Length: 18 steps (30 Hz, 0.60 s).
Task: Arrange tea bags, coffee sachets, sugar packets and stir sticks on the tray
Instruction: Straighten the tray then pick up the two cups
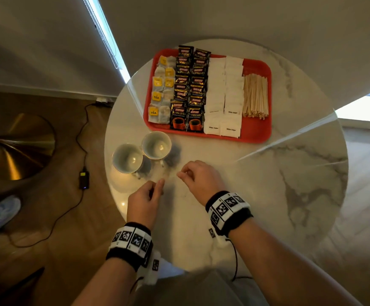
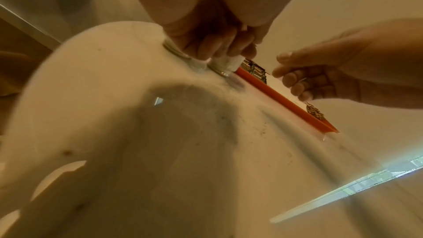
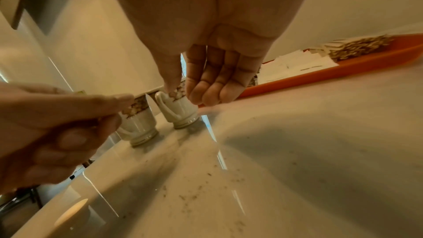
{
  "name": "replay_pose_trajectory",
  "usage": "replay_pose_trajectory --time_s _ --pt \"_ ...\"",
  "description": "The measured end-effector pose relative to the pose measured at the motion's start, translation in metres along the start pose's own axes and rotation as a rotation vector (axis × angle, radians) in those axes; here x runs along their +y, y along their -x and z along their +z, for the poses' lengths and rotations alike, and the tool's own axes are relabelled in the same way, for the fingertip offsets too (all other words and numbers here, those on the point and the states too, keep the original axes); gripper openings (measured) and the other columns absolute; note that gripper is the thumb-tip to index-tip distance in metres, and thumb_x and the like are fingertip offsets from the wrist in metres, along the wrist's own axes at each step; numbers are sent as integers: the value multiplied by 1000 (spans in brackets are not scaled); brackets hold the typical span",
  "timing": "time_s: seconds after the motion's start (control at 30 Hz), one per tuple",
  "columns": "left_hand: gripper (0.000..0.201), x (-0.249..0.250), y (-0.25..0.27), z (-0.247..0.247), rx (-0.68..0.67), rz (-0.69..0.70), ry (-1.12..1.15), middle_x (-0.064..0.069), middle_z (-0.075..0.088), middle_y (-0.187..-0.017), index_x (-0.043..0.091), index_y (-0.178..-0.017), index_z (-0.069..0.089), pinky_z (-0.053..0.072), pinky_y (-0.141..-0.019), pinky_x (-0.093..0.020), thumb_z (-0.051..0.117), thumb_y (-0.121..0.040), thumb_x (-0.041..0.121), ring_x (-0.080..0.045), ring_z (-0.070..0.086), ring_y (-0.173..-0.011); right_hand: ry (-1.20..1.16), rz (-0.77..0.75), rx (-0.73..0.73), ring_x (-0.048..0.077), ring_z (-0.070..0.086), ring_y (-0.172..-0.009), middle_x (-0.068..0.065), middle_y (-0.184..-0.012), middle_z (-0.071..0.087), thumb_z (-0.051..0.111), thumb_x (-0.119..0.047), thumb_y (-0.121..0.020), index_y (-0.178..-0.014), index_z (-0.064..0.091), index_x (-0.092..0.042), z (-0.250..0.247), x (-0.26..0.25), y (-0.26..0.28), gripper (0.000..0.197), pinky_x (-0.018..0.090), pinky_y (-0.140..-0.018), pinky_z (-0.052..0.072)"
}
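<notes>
1. Black wristbands with black-and-white markers are worn on the left wrist (image 1: 133,239) and the right wrist (image 1: 228,208).
2. The left hand (image 1: 145,202) is held just above the near part of the round marble table (image 1: 268,195). Its fingers are curled and the thumb is laid against the forefinger. Whether anything is pinched in its grip cannot be told.
3. The right hand (image 1: 199,180) is held beside it, slightly farther in, with the fingertips of the two hands close together but apart. Its fingers are also curled. A thin pale sliver is glimpsed among them in the left wrist view, too blurred to name, so its grip cannot be told either.
4. Dark crumbs are scattered over the table below the hands.
5. Two pale cups (image 1: 127,159) (image 1: 157,145) are stood upright side by side just beyond the left hand, near the table's left edge.
6. A red tray (image 1: 257,135) is set behind the cups, on the far half of the table.
7. On the tray, four groups are laid out from left to right:
   - tea bags (image 1: 161,93) with yellow tags
   - black coffee sachets (image 1: 190,89) in two overlapping columns
   - white sugar packets (image 1: 223,93) in two columns
   - a bundle of wooden stir sticks (image 1: 255,97) by the right rim
</notes>
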<state>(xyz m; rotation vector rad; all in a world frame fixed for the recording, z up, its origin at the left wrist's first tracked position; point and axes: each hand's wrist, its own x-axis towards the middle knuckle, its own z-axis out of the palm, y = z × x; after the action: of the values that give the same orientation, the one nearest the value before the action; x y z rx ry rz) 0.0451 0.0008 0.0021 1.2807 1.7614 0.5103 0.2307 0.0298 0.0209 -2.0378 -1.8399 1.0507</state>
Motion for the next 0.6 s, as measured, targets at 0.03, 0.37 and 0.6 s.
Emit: replay_pose_trajectory --time_s 0.03,0.37,0.6 --pt "45 -5 -1 -4 15 -28 -5 -1 62 -61 15 -71 62 44 -60 -33 54 -98 51 -13 56 -59 -7 3 5 14 56 -87 -4 -95 62 58 -43 -99 -101 68 -19 4 -6 -3 26 30 -79 46" --pt "25 -21 -23 -24 123 -107 239 4 55 -77 12 -100 57 41 -65 -23 64 -96 35 -8 51 -67 16 71 65 16 55 -83 -2 -93 61 58 -50 -97 -99 67 -16 22 -46 -25 35 32 -74 46" --pt "19 -18 -28 -23 82 28 276 3 46 -68 7 -88 54 39 -59 -10 55 -102 20 3 46 -57 12 131 113 19 55 -80 2 -91 61 52 -34 -101 -96 65 -16 23 -54 -25 23 34 -70 43"
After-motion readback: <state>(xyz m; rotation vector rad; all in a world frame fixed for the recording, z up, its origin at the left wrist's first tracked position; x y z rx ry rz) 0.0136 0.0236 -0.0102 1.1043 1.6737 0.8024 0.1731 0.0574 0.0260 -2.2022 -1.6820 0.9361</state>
